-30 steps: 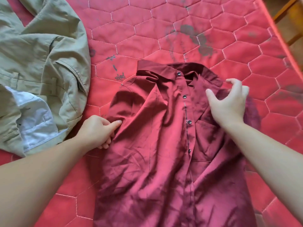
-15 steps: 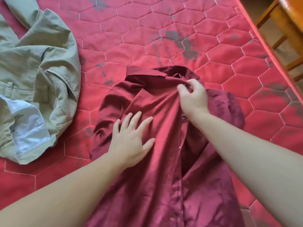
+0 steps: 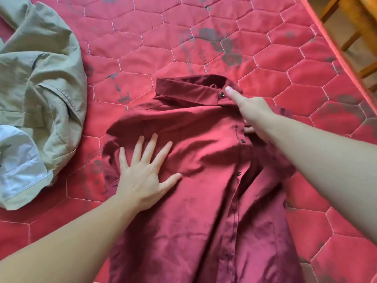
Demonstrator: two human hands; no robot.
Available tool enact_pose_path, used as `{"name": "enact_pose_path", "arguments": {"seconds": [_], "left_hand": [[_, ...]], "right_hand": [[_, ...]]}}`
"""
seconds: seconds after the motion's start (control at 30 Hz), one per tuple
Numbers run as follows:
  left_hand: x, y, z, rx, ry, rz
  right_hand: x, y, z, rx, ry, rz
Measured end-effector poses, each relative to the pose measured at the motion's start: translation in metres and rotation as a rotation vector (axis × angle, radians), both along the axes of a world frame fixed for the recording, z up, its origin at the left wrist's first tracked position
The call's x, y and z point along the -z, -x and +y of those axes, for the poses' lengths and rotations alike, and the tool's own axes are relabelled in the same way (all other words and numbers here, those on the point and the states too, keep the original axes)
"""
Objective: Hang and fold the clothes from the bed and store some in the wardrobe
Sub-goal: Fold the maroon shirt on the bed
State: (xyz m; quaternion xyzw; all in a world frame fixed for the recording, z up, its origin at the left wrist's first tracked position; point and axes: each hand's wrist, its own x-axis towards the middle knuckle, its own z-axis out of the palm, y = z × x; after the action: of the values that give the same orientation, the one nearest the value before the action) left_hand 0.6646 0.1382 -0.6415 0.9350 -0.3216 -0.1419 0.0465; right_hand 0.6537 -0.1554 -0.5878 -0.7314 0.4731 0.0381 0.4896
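Two flat hands [image 3: 142, 176] pressing shirt [image 3: 204, 201]

shirt [image 3: 204, 180]: deep maroon all over, kinda satiny, catching lighter pinkish-red patches where the light's hitting it
shirt buttons [image 3: 242, 141]: small, dark, looking a bit metallic
mattress [image 3: 142, 43]: bright red, quilted in a hexagon pattern with pale stitching, and it's showing faded grey flowery prints plus some grey smudgy marks
trousers [image 3: 40, 78]: khaki, sort of olive-beige, plain, with a white lining [image 3: 18, 160] peeking out
wooden furniture [image 3: 359, 23]: warm orange-brown, sitting at the top right corner past the mattress edge
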Motion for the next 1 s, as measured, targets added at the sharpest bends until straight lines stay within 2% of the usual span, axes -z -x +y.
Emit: {"name": "enact_pose_path", "arguments": {"seconds": [0.03, 0.1, 0.2, 0.23, 0.33, 0.37, 0.43, 0.47, 0.53, 0.63, 0.7, 0.77, 0.83, 0.93, 1.0], "left_hand": [[0.0, -0.003, 0.005, -0.023, 0.006, 0.0], [0.001, -0.009, 0.014, -0.039, 0.002, 0.002], [-0.001, -0.016, 0.023, -0.021, 0.037, 0.011], [-0.002, -0.018, 0.025, -0.013, 0.058, 0.012], [-0.006, -0.02, 0.03, -0.058, 0.235, -0.005], [-0.009, -0.022, 0.034, -0.117, 0.314, -0.04], [-0.013, -0.029, 0.041, -0.322, 0.432, -0.11], [-0.015, -0.035, 0.045, -0.452, 0.47, -0.125], [-0.018, -0.046, 0.054, -0.669, 0.544, -0.099], [-0.025, -0.053, 0.061, -0.83, 0.576, 0.1], [-0.028, -0.051, 0.066, -0.845, 0.446, 0.223], [-0.032, -0.055, 0.072, -0.829, 0.371, 0.325], [-0.041, -0.064, 0.082, -0.904, 0.5, 0.471], [-0.053, -0.077, 0.095, -1.063, 0.85, 0.799], [-0.059, -0.084, 0.099, -1.117, 0.979, 0.932]], "right_hand": [[0.002, -0.005, 0.001, -0.074, -0.001, 0.016], [0.004, -0.018, 0.002, -0.255, 0.195, -0.043], [0.003, -0.032, 0.005, -0.248, 0.456, -0.239], [0.005, -0.034, 0.006, -0.269, 0.485, -0.206], [0.023, -0.028, 0.01, -0.406, 0.526, 0.067], [0.024, -0.025, 0.014, -0.37, 0.535, 0.067], [0.017, -0.022, 0.028, -0.236, 0.607, -0.076], [0.013, -0.022, 0.04, -0.243, 0.67, -0.16], [0.004, -0.02, 0.075, -0.389, 0.688, -0.319], [0.001, -0.013, 0.145, -0.729, 0.483, -0.404], [0.006, -0.007, 0.185, -0.922, 0.394, -0.327], [0.016, -0.002, 0.209, -1.02, 0.434, -0.197], [0.023, 0.001, 0.216, -1.004, 0.511, -0.131], [0.026, 0.0, 0.215, -0.936, 0.513, -0.11], [0.026, -0.002, 0.213, -0.937, 0.514, -0.074]]}}
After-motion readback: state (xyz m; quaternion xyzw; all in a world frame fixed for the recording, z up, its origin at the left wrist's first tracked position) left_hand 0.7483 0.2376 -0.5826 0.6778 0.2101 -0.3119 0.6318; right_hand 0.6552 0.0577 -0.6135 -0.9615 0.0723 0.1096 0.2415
